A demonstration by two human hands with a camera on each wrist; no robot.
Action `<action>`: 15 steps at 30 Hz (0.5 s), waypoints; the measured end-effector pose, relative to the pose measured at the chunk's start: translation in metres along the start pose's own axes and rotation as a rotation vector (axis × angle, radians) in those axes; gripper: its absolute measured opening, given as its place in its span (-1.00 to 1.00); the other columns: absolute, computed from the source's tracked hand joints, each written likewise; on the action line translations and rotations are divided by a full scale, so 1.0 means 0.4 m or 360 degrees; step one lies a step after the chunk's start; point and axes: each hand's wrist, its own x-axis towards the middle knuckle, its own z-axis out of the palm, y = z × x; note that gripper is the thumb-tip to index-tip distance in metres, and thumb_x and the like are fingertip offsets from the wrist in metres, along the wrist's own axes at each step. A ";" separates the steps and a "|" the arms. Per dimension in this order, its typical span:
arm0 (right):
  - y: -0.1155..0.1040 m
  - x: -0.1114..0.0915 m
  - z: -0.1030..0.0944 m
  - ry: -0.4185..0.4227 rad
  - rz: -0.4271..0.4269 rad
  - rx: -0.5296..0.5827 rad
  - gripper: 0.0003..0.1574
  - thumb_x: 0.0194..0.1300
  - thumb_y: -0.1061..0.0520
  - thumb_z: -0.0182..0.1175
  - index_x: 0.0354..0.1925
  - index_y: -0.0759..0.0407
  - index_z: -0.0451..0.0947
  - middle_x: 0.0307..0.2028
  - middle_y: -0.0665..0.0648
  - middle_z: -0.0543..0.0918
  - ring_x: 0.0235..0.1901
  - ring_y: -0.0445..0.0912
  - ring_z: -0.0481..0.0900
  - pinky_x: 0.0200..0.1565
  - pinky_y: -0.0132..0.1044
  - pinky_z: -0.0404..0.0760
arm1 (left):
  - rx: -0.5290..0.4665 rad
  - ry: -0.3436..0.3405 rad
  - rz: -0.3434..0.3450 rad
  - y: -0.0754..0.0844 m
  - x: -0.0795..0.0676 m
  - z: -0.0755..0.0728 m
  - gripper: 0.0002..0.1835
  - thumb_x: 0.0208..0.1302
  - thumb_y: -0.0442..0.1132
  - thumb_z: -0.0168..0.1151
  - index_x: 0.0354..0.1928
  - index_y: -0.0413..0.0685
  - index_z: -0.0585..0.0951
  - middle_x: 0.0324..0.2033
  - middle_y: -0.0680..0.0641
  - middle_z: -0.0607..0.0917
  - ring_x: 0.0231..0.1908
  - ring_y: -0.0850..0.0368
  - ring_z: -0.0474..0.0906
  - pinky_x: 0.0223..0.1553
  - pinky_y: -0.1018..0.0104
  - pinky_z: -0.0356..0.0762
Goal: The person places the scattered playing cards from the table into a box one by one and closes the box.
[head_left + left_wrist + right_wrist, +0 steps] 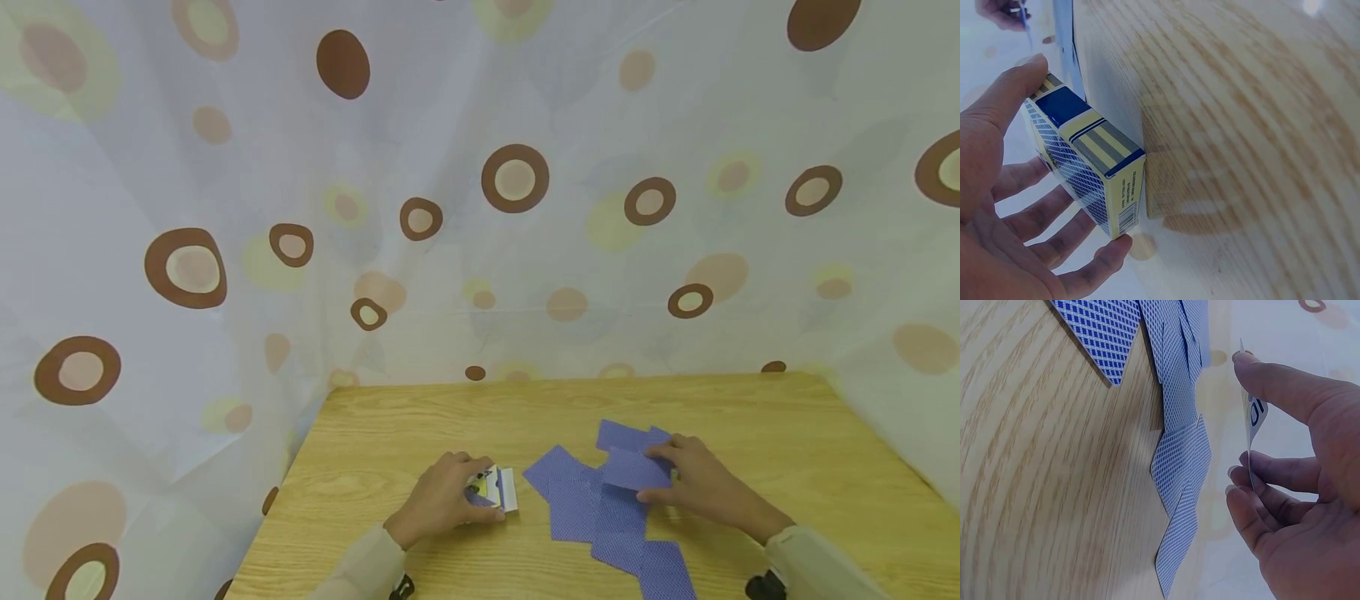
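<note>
A small playing-card box (491, 490), striped and patterned in blue and cream, is gripped by my left hand (442, 500). In the left wrist view the thumb lies at one edge of the box (1094, 147) and the fingers reach round the other side; a white flap sticks out at its right end in the head view. My right hand (697, 483) pinches a single playing card (633, 468) between thumb and fingers, above the other cards. Part of a printed face shows on that card (1256, 419) in the right wrist view.
Several blue-backed playing cards (573, 508) lie face down on the wooden table (390, 417), overlapping in a loose spread between and in front of the hands. A white curtain (450, 275) with brown and yellow circles hangs behind the table and along its sides.
</note>
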 end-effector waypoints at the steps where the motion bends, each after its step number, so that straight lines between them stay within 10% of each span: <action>1: -0.001 0.001 0.001 -0.0001 -0.0003 0.0004 -0.11 0.06 -0.29 0.55 0.08 0.37 0.66 0.01 0.37 0.61 0.02 0.32 0.52 0.00 0.23 0.55 | 0.0001 0.0000 0.0003 0.000 0.000 -0.001 -0.12 0.06 0.32 0.52 0.34 -0.03 0.59 0.13 -0.14 0.65 0.02 0.01 0.53 -0.12 0.17 0.55; 15: -0.025 0.013 0.009 -0.0039 -0.0024 0.0029 -0.11 0.06 -0.26 0.56 0.07 0.40 0.65 0.05 0.41 0.60 0.08 0.38 0.50 -0.01 0.21 0.58 | -0.0019 -0.0004 0.0003 0.001 0.001 -0.003 -0.12 0.05 0.31 0.53 0.33 -0.03 0.60 0.09 -0.10 0.66 -0.07 0.12 0.49 -0.20 0.29 0.48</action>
